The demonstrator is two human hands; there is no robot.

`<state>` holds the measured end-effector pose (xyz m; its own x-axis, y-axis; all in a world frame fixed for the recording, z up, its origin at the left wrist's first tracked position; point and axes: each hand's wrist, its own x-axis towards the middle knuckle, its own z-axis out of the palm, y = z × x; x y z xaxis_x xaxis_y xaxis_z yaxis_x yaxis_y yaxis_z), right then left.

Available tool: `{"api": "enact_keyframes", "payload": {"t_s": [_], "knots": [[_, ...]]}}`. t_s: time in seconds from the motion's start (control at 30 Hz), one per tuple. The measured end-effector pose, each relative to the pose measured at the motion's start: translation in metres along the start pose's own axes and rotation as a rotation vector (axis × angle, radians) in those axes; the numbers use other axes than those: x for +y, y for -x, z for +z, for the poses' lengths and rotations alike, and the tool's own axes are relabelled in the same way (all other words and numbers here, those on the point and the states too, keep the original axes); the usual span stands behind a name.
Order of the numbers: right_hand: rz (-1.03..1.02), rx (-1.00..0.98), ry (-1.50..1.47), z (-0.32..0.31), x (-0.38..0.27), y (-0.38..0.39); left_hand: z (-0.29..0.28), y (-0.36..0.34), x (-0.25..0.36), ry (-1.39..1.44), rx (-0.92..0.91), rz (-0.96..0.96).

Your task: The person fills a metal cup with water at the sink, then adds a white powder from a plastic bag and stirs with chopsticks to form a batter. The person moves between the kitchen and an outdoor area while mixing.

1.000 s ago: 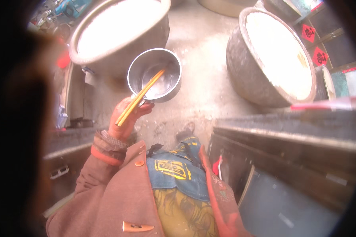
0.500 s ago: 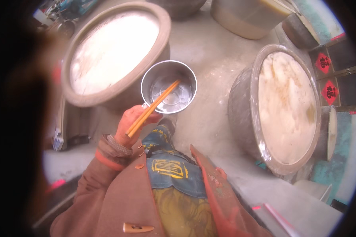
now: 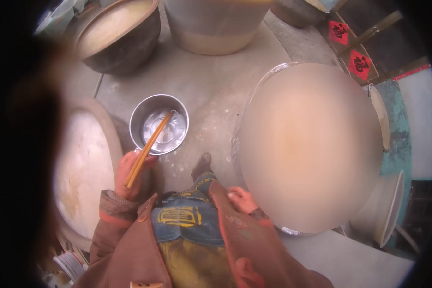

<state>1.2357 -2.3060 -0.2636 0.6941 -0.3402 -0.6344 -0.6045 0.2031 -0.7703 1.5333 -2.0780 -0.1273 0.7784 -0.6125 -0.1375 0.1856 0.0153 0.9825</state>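
Note:
My left hand (image 3: 126, 182) is closed on a small metal pot (image 3: 134, 117) at its near side, with a pair of wooden chopsticks (image 3: 141, 163) slanting from inside the pot over that hand. The pot's inside is shiny; whether it holds liquid I cannot tell. My right hand (image 3: 241, 199) hangs low by the coat front, fingers loosely bent and apart, with nothing visible in them. Just right of it is a large round basin (image 3: 307, 149) whose pale top is blurred. Another large pale-topped basin (image 3: 81, 168) stands left of the pot.
A concrete floor (image 3: 211, 96) runs ahead past my dark shoe (image 3: 200, 166). Beyond stand a dark basin (image 3: 122, 50) and a tall translucent tub (image 3: 211, 29). At right are smaller vessels (image 3: 381, 211) and dark panels with red paper squares (image 3: 359, 72).
The view has shifted over the floor, with basins now beside me. My left hand and pot sit lower and further left in view. My right hand has come into view.

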Motion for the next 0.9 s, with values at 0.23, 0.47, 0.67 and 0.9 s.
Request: {"api": "enact_keyframes", "payload": {"t_s": [0.23,0.47,0.67,0.9], "knots": [[-0.140,-0.394,0.440,-0.007,-0.100,-0.122,0.026,-0.137,0.043,0.112,0.011,-0.127],[0.007,-0.463,0.184,-0.030,-0.166,-0.219,0.042,-0.280,0.057,0.195,-0.022,-0.223],[0.003,-0.280,0.097,-0.070,-0.241,-0.331,0.044,-0.433,0.059,-0.021,-0.159,-0.213],[-0.276,0.212,0.235,-0.124,-0.348,-0.391,0.083,-0.609,0.076,-0.045,-0.284,-0.316]]}}
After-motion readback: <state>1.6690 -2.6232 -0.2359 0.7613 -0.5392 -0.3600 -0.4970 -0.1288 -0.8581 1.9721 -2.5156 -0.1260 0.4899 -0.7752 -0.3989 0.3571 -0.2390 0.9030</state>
